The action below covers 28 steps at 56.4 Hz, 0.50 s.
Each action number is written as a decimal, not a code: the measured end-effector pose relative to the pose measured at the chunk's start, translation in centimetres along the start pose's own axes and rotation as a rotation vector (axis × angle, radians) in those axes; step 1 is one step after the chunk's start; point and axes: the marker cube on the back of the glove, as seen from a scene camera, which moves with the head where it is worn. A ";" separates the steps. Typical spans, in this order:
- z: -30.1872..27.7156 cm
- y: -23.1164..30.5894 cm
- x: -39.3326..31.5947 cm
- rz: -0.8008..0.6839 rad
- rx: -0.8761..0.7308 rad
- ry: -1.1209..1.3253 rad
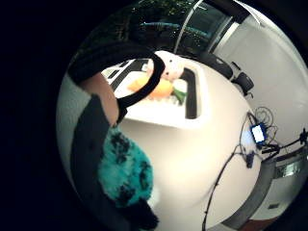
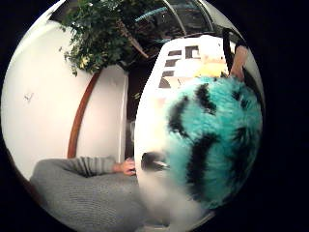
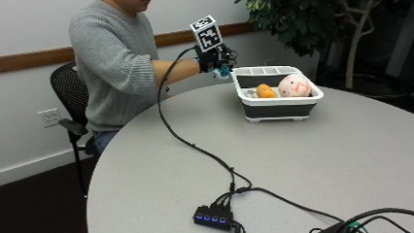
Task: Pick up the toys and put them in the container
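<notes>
My gloved right hand [image 3: 212, 59] is raised above the table, just left of the white and black container [image 3: 278, 108]. It grips a furry teal toy with black stripes [image 3: 224, 72]; the toy [image 2: 212, 140] fills the thumb side palm view and shows beside a finger [image 1: 126, 168] in the other. In the container lie an orange toy [image 3: 265, 91] and a pale pink spotted toy [image 3: 294, 85]. The little finger side view also shows the container [image 1: 163, 113] with the pink toy [image 1: 171, 67], the orange toy [image 1: 161, 89] and something green [image 1: 180, 94].
The round grey table [image 3: 336, 160] carries a black cable [image 3: 194, 145] running to a small hub with blue lights [image 3: 212, 217] near the front edge. A potted plant [image 3: 304, 24] stands behind the container. The person sits on a black chair [image 3: 68, 97].
</notes>
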 end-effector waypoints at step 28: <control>2.3 -16.1 4.8 0.193 -0.026 0.106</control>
